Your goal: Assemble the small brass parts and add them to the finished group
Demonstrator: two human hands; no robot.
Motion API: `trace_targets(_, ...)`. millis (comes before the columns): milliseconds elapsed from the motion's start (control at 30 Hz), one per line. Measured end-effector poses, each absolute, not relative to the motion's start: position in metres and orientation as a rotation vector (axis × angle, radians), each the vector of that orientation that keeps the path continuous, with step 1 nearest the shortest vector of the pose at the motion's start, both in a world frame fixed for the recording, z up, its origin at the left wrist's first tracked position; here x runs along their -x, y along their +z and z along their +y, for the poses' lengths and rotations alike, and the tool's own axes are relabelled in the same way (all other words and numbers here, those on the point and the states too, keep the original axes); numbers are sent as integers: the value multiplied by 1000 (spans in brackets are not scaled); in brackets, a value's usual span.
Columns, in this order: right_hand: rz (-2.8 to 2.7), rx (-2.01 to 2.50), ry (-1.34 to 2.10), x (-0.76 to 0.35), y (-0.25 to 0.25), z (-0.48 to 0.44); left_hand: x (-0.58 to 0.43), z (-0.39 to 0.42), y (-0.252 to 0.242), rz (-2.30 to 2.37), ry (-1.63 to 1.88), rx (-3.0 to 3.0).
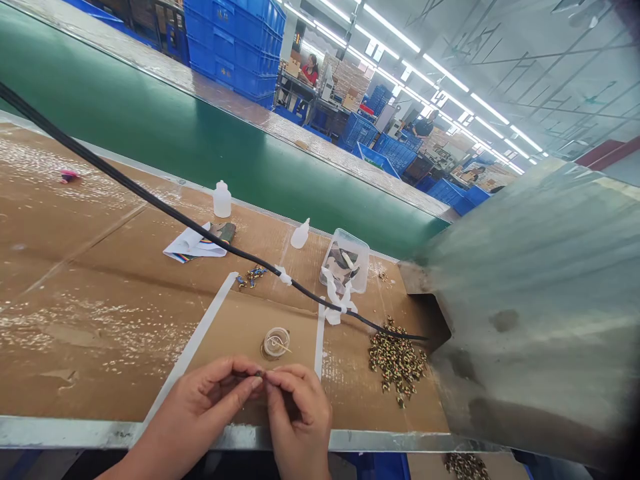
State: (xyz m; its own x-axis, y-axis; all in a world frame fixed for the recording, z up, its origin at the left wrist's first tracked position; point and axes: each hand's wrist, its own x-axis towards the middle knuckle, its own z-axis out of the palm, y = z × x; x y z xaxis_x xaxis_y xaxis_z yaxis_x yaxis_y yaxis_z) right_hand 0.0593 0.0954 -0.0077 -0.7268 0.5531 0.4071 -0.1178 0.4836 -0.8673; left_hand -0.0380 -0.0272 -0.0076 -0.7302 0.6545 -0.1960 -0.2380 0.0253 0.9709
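My left hand [210,400] and my right hand [300,417] meet at the near edge of the cardboard-covered bench [100,320]. Both pinch a tiny dark part [259,374] between thumb and fingertips; it is too small to name. Just beyond the fingers lies a small clear round lid [276,342] with a thin stick in it. A heap of small brass-and-dark parts [397,360] lies to the right. A few blue-and-brass parts [251,275] lie further back.
A black cable [150,198] crosses the bench diagonally. Two small white dropper bottles [222,199] [301,235], a clear plastic box [347,260] and a folded paper [193,245] stand behind it. A green conveyor belt [175,133] runs beyond. A grey blurred cover [540,313] fills the right. People sit far back.
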Motion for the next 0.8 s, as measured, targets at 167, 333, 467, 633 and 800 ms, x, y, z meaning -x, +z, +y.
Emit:
trace_targets(167,-2066,605,1220,-62,-10,110,49,-25,-6,1731,1800,-351)
trace_targets(333,-2128,609,1185,-58,-7,118,51,-26,-15,1776,1801,-374)
trace_targets(467,-2158,549,1150,-52,-1,120,49,-26,-17,1834,1817,-400)
trace_targets(633,-2166,524,1148,-47,1,122,51,-26,-10,1919,1773,-544)
trace_targets(800,-2183,504,1122,-45,0,122,52,-27,-8,1881,1731,-612)
